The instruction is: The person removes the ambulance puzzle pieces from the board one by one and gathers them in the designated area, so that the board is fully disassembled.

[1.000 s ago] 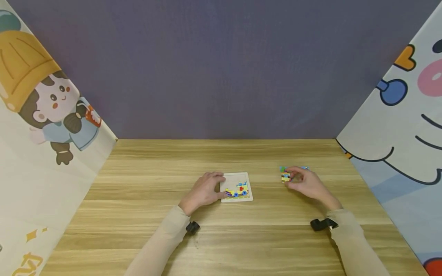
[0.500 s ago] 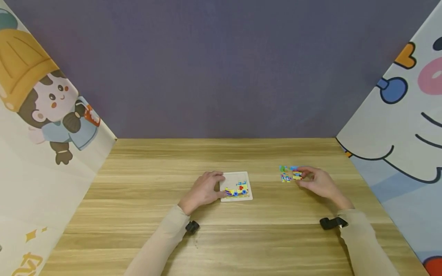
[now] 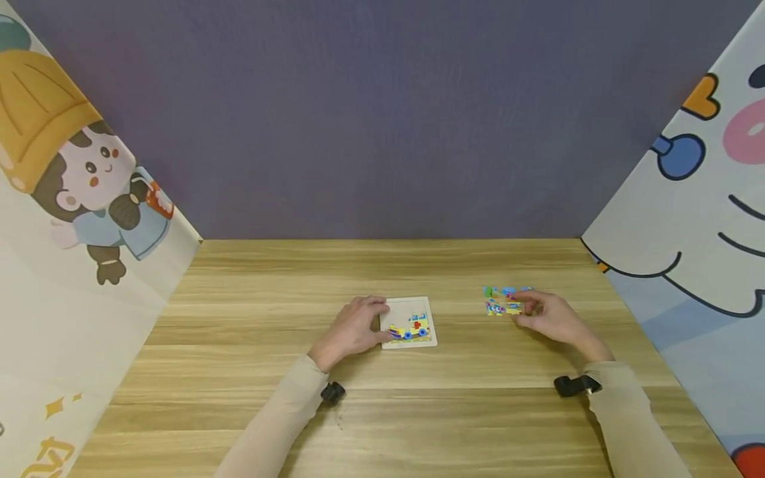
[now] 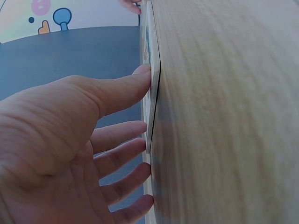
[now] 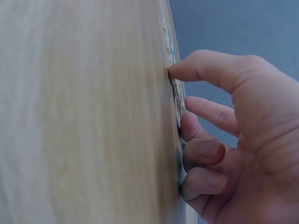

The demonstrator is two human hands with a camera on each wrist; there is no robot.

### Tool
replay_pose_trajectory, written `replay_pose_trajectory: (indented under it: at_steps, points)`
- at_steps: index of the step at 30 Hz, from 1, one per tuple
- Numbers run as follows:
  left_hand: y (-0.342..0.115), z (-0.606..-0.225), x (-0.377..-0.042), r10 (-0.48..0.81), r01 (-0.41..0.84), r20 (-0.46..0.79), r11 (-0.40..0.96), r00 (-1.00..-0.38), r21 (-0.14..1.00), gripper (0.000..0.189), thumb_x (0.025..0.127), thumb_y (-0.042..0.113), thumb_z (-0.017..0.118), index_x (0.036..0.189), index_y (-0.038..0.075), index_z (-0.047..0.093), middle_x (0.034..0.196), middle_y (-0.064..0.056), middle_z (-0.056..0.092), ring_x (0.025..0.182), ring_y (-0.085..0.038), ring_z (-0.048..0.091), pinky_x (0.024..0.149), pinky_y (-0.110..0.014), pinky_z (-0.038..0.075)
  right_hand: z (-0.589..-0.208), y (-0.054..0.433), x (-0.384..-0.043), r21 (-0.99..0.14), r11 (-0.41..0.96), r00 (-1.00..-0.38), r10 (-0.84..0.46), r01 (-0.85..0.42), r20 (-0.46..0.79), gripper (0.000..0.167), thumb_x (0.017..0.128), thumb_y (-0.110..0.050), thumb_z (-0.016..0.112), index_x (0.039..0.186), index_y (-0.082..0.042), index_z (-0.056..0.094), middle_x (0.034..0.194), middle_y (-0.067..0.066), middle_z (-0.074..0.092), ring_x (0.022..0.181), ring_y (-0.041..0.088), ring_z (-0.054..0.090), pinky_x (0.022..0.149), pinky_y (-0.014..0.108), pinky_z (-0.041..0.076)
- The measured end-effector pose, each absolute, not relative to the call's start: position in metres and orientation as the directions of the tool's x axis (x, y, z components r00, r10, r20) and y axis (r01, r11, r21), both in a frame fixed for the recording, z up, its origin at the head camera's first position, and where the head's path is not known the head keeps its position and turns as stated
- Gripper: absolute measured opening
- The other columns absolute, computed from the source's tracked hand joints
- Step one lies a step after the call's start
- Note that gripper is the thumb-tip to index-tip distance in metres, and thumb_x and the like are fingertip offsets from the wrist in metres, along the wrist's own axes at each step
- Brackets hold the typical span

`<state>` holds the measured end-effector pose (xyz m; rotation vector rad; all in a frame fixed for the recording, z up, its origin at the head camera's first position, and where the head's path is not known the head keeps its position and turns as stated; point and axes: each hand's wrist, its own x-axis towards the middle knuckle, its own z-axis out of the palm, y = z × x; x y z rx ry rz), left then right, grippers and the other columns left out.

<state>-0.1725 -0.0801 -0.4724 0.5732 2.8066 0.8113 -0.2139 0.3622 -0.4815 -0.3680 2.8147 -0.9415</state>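
A square puzzle tray (image 3: 403, 307) with a pale frame lies on the table, partly filled with a yellow vehicle picture. My left hand (image 3: 351, 332) rests at its left side, thumb tip on the tray and fingers fairly straight along the edge, as the left wrist view also shows. Over at the right, my right hand (image 3: 552, 318) pinches a small yellow puzzle piece (image 3: 512, 308) between thumb and index finger, low at the table. In the right wrist view its other fingers (image 5: 203, 151) are curled. Loose puzzle pieces (image 3: 495, 307) lie beside it, some hidden behind the hand.
Wood-grain table (image 3: 382, 411) spreads around both hands. A dark grey-blue partition (image 3: 382, 119) rises at the back edge. Cartoon-printed panels stand on the left (image 3: 101, 212) and right (image 3: 687, 232). A green-and-blue piece (image 3: 489, 291) lies at the back of the loose group.
My right hand has moved right with the yellow piece and lowered it among the loose pieces, uncovering others to its left. The left hand and tray have stayed in place.
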Motion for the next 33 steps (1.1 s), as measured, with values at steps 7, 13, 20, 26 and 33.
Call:
replay_pose_trajectory:
  at_steps: [7,13,20,26,33]
  points:
    - [-0.0804,-0.4722,-0.1723,0.407,0.315,-0.056,0.781,-0.912,0.539,0.063,0.094,0.038,0.082,0.145,0.005,0.065,0.161,-0.011,0.053,0.151,-0.040,0.045,0.125,-0.061,0.037,-0.4818,0.3628,-0.2138,-0.613,0.767,-0.956,-0.288,-0.190,-0.063,0.054,0.094,-0.024,0.080,0.142,-0.003,0.065,0.095,0.006,0.063,0.070,0.011,0.050,0.060,0.025,0.042]
    - [-0.0799,-0.4722,-0.1727,0.402,0.315,-0.053,0.786,-0.914,0.532,0.063,0.094,0.038,0.083,0.145,0.004,0.065,0.161,-0.012,0.054,0.151,-0.039,0.046,0.125,-0.061,0.037,-0.4816,0.3626,-0.2132,-0.612,0.770,-0.958,-0.278,-0.181,-0.067,0.052,0.095,-0.025,0.080,0.141,-0.003,0.066,0.097,0.006,0.063,0.073,0.013,0.052,0.063,0.026,0.043]
    - [-0.0793,-0.4726,-0.1733,0.404,0.323,-0.046,0.790,-0.914,0.521,0.064,0.093,0.038,0.083,0.144,0.003,0.065,0.160,-0.012,0.055,0.150,-0.039,0.047,0.124,-0.061,0.038,-0.4805,0.3621,-0.2090,-0.624,0.767,-0.964,-0.254,-0.151,-0.079,0.049,0.095,-0.026,0.080,0.137,-0.004,0.069,0.100,0.006,0.064,0.077,0.013,0.053,0.064,0.025,0.043]
    - [-0.0794,-0.4731,-0.1735,0.404,0.329,-0.034,0.788,-0.914,0.520,0.063,0.093,0.038,0.084,0.143,0.003,0.066,0.159,-0.013,0.056,0.149,-0.040,0.048,0.123,-0.062,0.039,-0.4801,0.3613,-0.2075,-0.637,0.756,-0.963,-0.258,-0.147,-0.083,0.048,0.095,-0.027,0.081,0.136,-0.004,0.069,0.102,0.007,0.064,0.078,0.012,0.052,0.065,0.025,0.043]
    - [-0.0791,-0.4734,-0.1735,0.398,0.313,-0.050,0.788,-0.916,0.531,0.064,0.093,0.038,0.083,0.145,0.004,0.065,0.161,-0.011,0.054,0.152,-0.040,0.045,0.126,-0.061,0.036,-0.4803,0.3608,-0.2063,-0.633,0.762,-0.965,-0.249,-0.141,-0.085,0.049,0.095,-0.026,0.080,0.137,-0.003,0.069,0.102,0.007,0.063,0.076,0.012,0.051,0.063,0.025,0.042]
